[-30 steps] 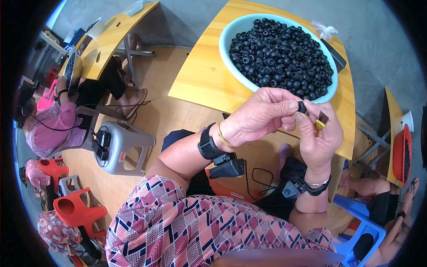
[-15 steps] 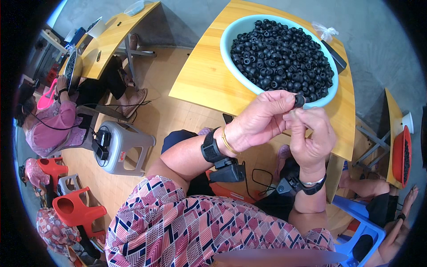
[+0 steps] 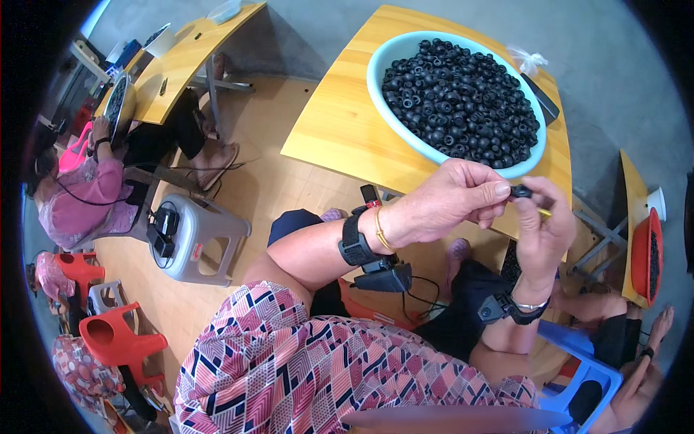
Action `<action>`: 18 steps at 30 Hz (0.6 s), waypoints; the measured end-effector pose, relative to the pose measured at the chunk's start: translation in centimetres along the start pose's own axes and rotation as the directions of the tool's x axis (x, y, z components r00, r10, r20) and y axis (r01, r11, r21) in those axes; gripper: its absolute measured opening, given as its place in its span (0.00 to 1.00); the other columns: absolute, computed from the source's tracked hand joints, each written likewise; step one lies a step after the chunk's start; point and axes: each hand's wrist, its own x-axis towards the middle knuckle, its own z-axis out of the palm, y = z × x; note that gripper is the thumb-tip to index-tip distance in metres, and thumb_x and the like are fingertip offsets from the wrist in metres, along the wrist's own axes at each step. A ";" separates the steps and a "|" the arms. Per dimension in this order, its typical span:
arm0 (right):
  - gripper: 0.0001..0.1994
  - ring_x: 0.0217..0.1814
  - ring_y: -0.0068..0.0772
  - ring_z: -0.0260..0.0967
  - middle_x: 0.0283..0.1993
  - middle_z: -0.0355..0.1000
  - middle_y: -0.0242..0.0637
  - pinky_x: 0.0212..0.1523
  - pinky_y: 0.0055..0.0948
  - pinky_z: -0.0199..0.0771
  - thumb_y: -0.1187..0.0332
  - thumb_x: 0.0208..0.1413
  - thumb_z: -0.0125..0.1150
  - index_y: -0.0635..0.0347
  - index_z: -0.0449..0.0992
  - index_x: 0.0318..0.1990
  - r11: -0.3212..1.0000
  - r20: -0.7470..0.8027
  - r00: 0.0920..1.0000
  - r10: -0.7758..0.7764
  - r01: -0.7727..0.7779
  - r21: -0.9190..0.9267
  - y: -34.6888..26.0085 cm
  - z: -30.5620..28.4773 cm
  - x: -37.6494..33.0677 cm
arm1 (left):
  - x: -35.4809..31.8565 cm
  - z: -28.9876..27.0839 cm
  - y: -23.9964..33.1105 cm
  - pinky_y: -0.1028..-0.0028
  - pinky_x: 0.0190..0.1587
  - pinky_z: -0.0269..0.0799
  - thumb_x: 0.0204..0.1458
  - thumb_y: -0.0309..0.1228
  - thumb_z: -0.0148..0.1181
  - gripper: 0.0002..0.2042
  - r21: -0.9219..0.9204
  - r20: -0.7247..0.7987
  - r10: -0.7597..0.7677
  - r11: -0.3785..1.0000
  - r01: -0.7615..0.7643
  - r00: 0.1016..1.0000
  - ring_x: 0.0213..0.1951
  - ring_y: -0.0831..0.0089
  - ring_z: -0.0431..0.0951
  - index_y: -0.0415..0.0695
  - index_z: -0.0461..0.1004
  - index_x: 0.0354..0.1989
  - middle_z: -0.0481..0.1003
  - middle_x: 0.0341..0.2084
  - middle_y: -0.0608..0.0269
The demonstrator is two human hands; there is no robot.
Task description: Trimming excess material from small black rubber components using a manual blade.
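Just in front of the basin's near rim, my left hand (image 3: 459,199) pinches a small black hollow round piece (image 3: 520,191) between thumb and fingers. My right hand (image 3: 546,228) is closed on the same piece from the right, its fingertips against it. A small yellow thing (image 3: 544,213) shows between my right thumb and fingers; I cannot tell its kind. Beyond my hands, a light turquoise basin (image 3: 377,94) is heaped with several similar black round pieces (image 3: 463,101), many with a hole showing.
The basin stands on a yellow wooden table (image 3: 325,123), beside a dark flat box (image 3: 542,101) and a clear plastic bag (image 3: 531,61). A grey stool (image 3: 202,246) and red stools (image 3: 119,336) are left; a blue stool (image 3: 593,376) is right. Other people sit nearby.
Both hands have shifted right with the black piece, away from the basin's rim. My right fingers have turned around it, and the yellow thing now shows.
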 end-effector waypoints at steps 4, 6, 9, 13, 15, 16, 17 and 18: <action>0.07 0.22 0.15 0.57 0.27 0.66 0.30 0.22 0.15 0.58 0.73 0.51 0.53 0.64 0.70 0.38 0.970 -0.428 0.875 0.224 -0.159 0.182 1.9 -4.3 -2.1 | 0.0 -0.1 4.3 0.82 0.33 0.67 0.49 0.24 0.53 0.05 0.722 0.035 0.388 0.628 -0.292 0.921 0.29 0.80 0.71 0.37 0.75 0.29 0.73 0.26 0.65; 0.07 0.21 0.14 0.55 0.24 0.63 0.29 0.20 0.13 0.55 0.72 0.54 0.50 0.64 0.69 0.38 0.949 -0.563 0.765 0.312 -0.222 0.225 3.7 -6.9 -4.3 | -0.4 -1.7 6.3 0.78 0.32 0.67 0.44 0.22 0.55 0.03 0.964 0.147 0.556 0.106 -0.245 0.818 0.27 0.76 0.72 0.39 0.75 0.27 0.73 0.21 0.64; 0.07 0.21 0.13 0.54 0.23 0.61 0.28 0.20 0.13 0.54 0.72 0.54 0.49 0.63 0.68 0.39 0.932 -0.625 0.692 0.361 -0.272 0.238 7.1 -11.9 -9.2 | -0.5 -3.1 7.7 0.74 0.31 0.67 0.41 0.23 0.57 0.03 0.957 0.228 0.563 -0.282 -0.074 0.794 0.26 0.67 0.72 0.39 0.74 0.25 0.73 0.22 0.58; 0.11 0.24 0.18 0.59 0.27 0.65 0.31 0.26 0.16 0.61 0.66 0.54 0.51 0.65 0.68 0.40 0.824 -0.689 0.611 0.389 -0.565 -0.036 14.4 -15.7 -18.0 | 0.3 -2.9 6.7 0.68 0.30 0.67 0.39 0.25 0.58 0.04 0.925 0.229 0.489 -0.378 -0.032 0.841 0.26 0.59 0.72 0.38 0.74 0.23 0.72 0.20 0.55; 0.13 0.26 0.20 0.61 0.28 0.66 0.32 0.27 0.18 0.63 0.64 0.54 0.52 0.65 0.68 0.40 0.707 -0.694 0.667 0.272 -0.627 -0.326 16.6 -14.3 -21.6 | 0.7 -2.7 6.0 0.68 0.32 0.67 0.39 0.25 0.58 0.05 0.921 0.215 0.538 -0.389 0.015 0.815 0.27 0.58 0.72 0.37 0.73 0.25 0.71 0.22 0.55; 0.14 0.26 0.22 0.62 0.30 0.67 0.33 0.28 0.18 0.64 0.63 0.53 0.52 0.66 0.68 0.40 0.665 -0.671 0.710 0.214 -0.609 -0.433 17.0 -13.7 -22.7 | 1.1 -2.6 5.7 0.68 0.32 0.67 0.39 0.25 0.58 0.05 0.920 0.217 0.538 -0.392 0.013 0.815 0.27 0.58 0.72 0.37 0.73 0.25 0.71 0.22 0.55; 0.15 0.27 0.24 0.63 0.32 0.68 0.34 0.28 0.19 0.66 0.62 0.53 0.52 0.66 0.68 0.39 0.612 -0.641 0.751 0.158 -0.584 -0.533 17.4 -13.6 -23.4 | 1.6 -2.5 5.5 0.68 0.33 0.68 0.39 0.25 0.58 0.06 0.930 0.248 0.540 -0.365 -0.042 0.804 0.29 0.58 0.72 0.37 0.73 0.26 0.71 0.25 0.54; 0.15 0.27 0.24 0.63 0.32 0.68 0.34 0.28 0.19 0.66 0.62 0.53 0.52 0.66 0.68 0.39 0.614 -0.644 0.749 0.156 -0.584 -0.531 18.1 -14.2 -23.7 | 2.1 -2.3 5.4 0.68 0.35 0.68 0.38 0.25 0.58 0.07 0.936 0.279 0.544 -0.339 -0.097 0.791 0.32 0.58 0.72 0.37 0.73 0.28 0.71 0.27 0.54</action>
